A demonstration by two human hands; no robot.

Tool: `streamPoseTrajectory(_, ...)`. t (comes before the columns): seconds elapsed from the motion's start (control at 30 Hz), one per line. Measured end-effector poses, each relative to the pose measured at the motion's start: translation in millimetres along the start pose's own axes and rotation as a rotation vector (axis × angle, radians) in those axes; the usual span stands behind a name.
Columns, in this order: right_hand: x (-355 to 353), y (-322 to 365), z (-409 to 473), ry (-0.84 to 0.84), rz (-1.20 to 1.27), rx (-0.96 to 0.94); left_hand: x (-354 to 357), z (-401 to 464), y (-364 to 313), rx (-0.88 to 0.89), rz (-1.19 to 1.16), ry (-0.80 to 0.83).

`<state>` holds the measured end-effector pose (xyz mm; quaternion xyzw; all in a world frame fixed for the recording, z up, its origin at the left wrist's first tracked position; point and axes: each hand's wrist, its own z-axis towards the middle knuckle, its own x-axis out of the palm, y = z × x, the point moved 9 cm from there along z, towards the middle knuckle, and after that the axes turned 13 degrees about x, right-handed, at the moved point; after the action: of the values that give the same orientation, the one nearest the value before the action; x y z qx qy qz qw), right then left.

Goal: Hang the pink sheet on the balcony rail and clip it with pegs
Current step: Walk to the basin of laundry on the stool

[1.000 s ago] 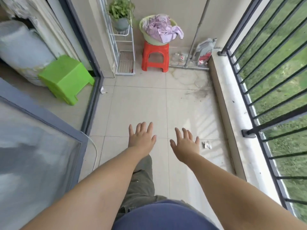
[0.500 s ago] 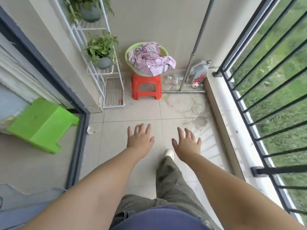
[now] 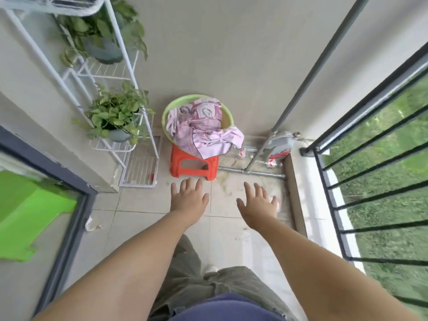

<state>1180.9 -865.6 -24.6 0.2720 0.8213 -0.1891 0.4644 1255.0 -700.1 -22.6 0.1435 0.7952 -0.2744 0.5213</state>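
Observation:
The pink sheet [image 3: 203,133] lies crumpled in a light green basin [image 3: 172,105], spilling over its front rim. The basin stands on a red plastic stool [image 3: 193,166] against the far wall. My left hand [image 3: 188,196] is stretched out flat, fingers apart, just in front of the stool and holding nothing. My right hand [image 3: 258,201] is stretched out beside it, fingers spread, over the floor tiles and empty. The black balcony rail [image 3: 370,144] runs along the right side. No pegs are visible.
A white wire rack [image 3: 136,156] with potted plants [image 3: 115,114] stands left of the stool. A grey pipe [image 3: 298,86] slants up from the floor right of it, with a jug [image 3: 281,144] and bottles at its base. A green stool [image 3: 30,212] sits behind the glass door at left.
I have walked forward, so the basin and red stool are much closer. Both hands stay outstretched and empty, now nearly at the stool.

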Motion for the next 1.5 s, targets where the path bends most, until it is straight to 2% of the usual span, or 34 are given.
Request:
streamPoseTrajectory(0.13,-16.5,48.4,66.3,0.013,-0.019,-0.039,-7.6,72.5,44.6,-0.028,-0.014,0.065)
streamPoseTrajectory(0.27,-42.4,87.5,133.5,0.058,0.002,0.014,-38.9,151.6,85.3,0.008,-0.005,0.105)
streamPoseTrajectory(0.53,-91.4,171.8,251.1,0.161,0.193,0.119,-104.4,299.5,176.9,-0.031,-0.016,0.14)
streamPoseTrajectory(0.77,-48.0,232.8,388.6,0.343,0.408,0.124,-48.4,417.5,222.8,0.018,-0.038,0.275)
streamPoseTrajectory(1.0,24.0,245.0,499.8,0.471,0.738,0.41,50.3,497.0,237.9,0.015,-0.15,0.356)
streamPoseTrajectory(1.13,49.0,245.6,520.2,0.459,0.848,0.441,78.2,517.9,240.8,0.041,-0.163,0.302)
streamPoseTrajectory(1.3,47.2,234.4,510.8,0.502,1.037,0.478,50.8,512.3,234.6,0.046,-0.161,0.207)
streamPoseTrajectory(1.37,37.3,231.9,500.5,0.613,1.219,0.572,23.8,506.9,222.2,0.042,-0.183,0.142)
streamPoseTrajectory(1.43,20.9,234.9,485.9,0.81,1.378,0.646,-8.5,498.2,202.4,0.078,-0.188,0.09)
streamPoseTrajectory(1.5,-11.6,242.1,471.5,1.004,1.477,0.619,-46.3,486.2,179.9,0.129,-0.174,0.034)
